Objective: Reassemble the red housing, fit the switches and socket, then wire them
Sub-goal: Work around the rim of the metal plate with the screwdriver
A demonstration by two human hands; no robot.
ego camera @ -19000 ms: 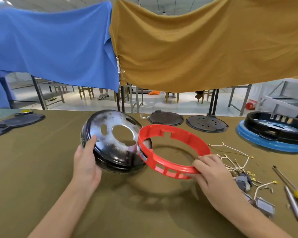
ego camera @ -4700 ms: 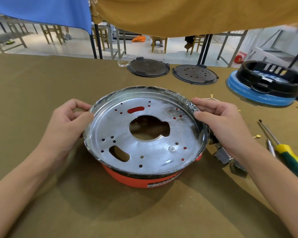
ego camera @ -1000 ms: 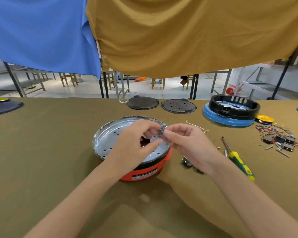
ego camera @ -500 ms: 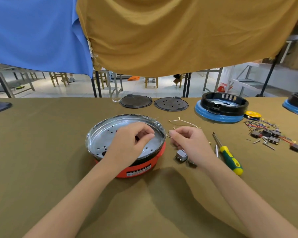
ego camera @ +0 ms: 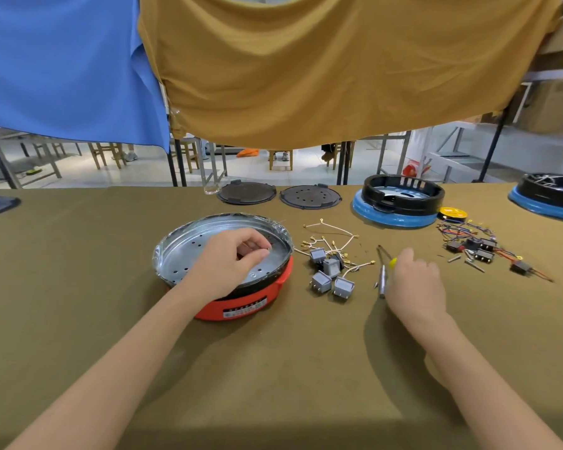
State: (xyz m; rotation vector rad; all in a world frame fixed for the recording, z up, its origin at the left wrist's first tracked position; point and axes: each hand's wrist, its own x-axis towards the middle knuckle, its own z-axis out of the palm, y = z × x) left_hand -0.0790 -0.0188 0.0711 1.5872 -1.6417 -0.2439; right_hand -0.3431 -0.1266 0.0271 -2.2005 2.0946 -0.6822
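Note:
The red housing (ego camera: 241,306) sits on the table with the silver metal plate (ego camera: 189,251) seated in its top. My left hand (ego camera: 231,264) hovers over the plate's right side and pinches a small metal part (ego camera: 268,251) between thumb and fingertips. Several grey rocker switches (ego camera: 330,276) and white wires with gold terminals (ego camera: 332,232) lie just right of the housing. My right hand (ego camera: 416,284) covers the yellow-handled screwdriver (ego camera: 392,262), fingers curled down over it. Whether they grip the handle is hidden.
A loose metal bit (ego camera: 383,280) lies by my right hand. Two black round plates (ego camera: 246,192) and a black-and-blue cooker base (ego camera: 400,206) stand at the back. More switches with coloured wires (ego camera: 478,246) lie at the right. Blue and ochre cloths hang above.
My right hand has left the wires by the housing and moved right onto the screwdriver. My left hand stays over the plate, still pinching the small part.

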